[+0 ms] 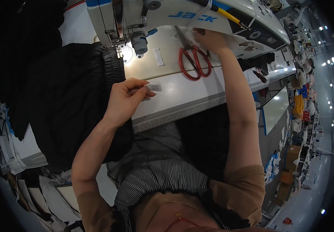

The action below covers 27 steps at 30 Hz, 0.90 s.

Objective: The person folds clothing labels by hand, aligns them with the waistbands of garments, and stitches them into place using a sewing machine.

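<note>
My left hand (126,99) pinches a small white label (154,87) with printing on it, just above the table's front part. Under the sewing machine's arm, my right hand (210,40) is closed with its fingers bent down at some whitish, see-through material (190,35); what it grips is partly hidden. Red-handled scissors (195,63) lie beside that hand, blades pointing away. Another white label (159,57) rests flat on the machine bed. To the left, a black garment (66,73) has its gathered elastic edge (113,63) beside the lit presser foot (119,51).
The white sewing machine (229,19) spans the top, with a yellow-and-black pen-like tool (229,15) strapped to it. A ruler strip (178,114) runs along the table's front edge. A dark-handled tool (259,76) lies at the table's right end.
</note>
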Each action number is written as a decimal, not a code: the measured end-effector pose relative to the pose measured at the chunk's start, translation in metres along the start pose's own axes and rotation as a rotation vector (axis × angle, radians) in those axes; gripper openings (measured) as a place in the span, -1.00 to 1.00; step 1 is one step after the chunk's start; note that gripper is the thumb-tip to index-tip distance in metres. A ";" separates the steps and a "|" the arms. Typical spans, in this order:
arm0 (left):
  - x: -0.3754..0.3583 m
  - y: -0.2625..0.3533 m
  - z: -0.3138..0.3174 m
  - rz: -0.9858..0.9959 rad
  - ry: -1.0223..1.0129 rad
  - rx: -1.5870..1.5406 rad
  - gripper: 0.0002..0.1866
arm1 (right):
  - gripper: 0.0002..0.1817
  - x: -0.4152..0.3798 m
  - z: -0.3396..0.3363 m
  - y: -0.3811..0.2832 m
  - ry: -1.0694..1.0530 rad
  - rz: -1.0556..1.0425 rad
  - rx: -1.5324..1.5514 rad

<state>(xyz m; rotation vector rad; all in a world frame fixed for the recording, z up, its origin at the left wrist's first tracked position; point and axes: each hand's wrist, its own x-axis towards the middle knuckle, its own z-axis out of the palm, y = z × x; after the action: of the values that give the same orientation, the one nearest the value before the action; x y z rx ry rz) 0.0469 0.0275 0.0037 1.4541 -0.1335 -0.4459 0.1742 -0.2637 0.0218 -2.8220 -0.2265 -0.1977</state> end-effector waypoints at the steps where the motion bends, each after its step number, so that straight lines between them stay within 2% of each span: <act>1: 0.000 0.000 0.000 -0.001 0.000 0.000 -0.82 | -0.68 0.003 0.001 -0.002 0.039 -0.016 -0.123; 2: 0.000 0.001 0.000 -0.008 -0.005 -0.003 -0.82 | -0.65 0.005 0.001 -0.004 0.080 -0.033 -0.245; 3: 0.000 0.002 0.000 -0.013 -0.009 -0.005 -0.81 | -0.65 0.007 0.004 -0.005 0.080 -0.034 -0.244; 12: 0.001 -0.003 -0.003 -0.006 -0.039 -0.015 -0.81 | -0.64 0.016 0.014 0.001 0.049 0.025 -0.078; 14: 0.001 -0.002 -0.003 -0.007 -0.036 -0.009 -0.81 | -0.64 0.011 0.011 0.003 0.092 -0.101 -0.202; 18: 0.002 -0.002 -0.003 -0.002 -0.024 -0.005 -0.81 | -0.68 -0.001 -0.003 -0.013 0.218 -0.066 -0.110; 20: 0.002 -0.001 -0.003 0.004 -0.017 -0.015 -0.80 | -0.74 -0.021 -0.023 -0.038 0.055 0.279 0.572; 21: 0.002 -0.001 -0.003 0.007 -0.013 -0.023 -0.80 | -0.74 -0.032 -0.022 -0.043 0.049 0.279 0.572; 23: 0.003 0.003 -0.002 -0.004 0.007 -0.042 -0.80 | -0.78 -0.057 -0.017 -0.052 -0.209 0.147 1.402; 25: 0.003 0.004 0.000 -0.023 0.032 -0.055 -0.80 | -0.81 -0.082 -0.012 -0.083 -0.254 0.154 1.448; 27: 0.002 0.004 0.002 0.096 0.044 -0.122 -0.80 | -0.83 -0.098 -0.003 -0.111 -0.300 0.154 1.502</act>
<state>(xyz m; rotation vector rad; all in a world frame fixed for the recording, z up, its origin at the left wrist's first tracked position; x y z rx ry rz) 0.0493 0.0249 0.0077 1.3307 -0.1387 -0.3378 0.0583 -0.1729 0.0413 -1.3405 -0.1199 0.3211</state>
